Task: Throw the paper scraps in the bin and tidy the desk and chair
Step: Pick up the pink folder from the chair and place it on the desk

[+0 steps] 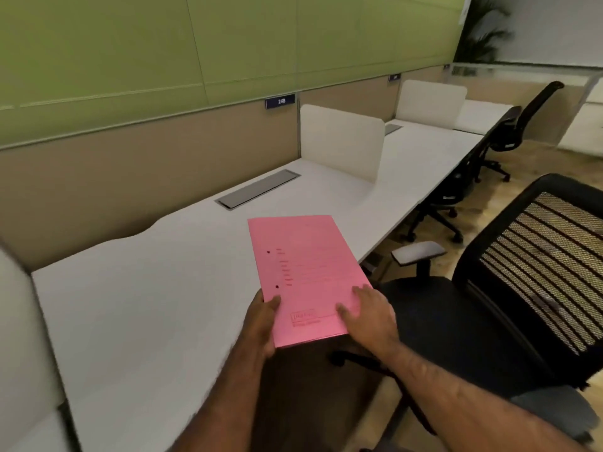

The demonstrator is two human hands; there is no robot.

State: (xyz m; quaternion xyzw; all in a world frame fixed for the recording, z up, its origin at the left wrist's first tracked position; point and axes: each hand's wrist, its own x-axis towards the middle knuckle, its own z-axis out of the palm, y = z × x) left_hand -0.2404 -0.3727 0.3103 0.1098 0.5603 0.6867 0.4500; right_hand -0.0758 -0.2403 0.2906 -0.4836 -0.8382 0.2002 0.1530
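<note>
desk (pixel 156 288), pink folder (pixel 303 272), sign (pixel 280 101) "248"

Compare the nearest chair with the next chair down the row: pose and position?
The nearest chair is pulled out from the desk and turned, its seat fully exposed; the next chair is tucked in against the desk edge. The nearest chair shows a striped mesh back; the next chair's back looks plain dark. Both are black swivel chairs.

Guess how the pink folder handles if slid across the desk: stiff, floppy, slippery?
The folder looks fairly stiff: it stays flat though its near end juts past the desk edge, held by both hands. Probably light, since it is thin. Likely slides easily on the smooth white top.
</note>
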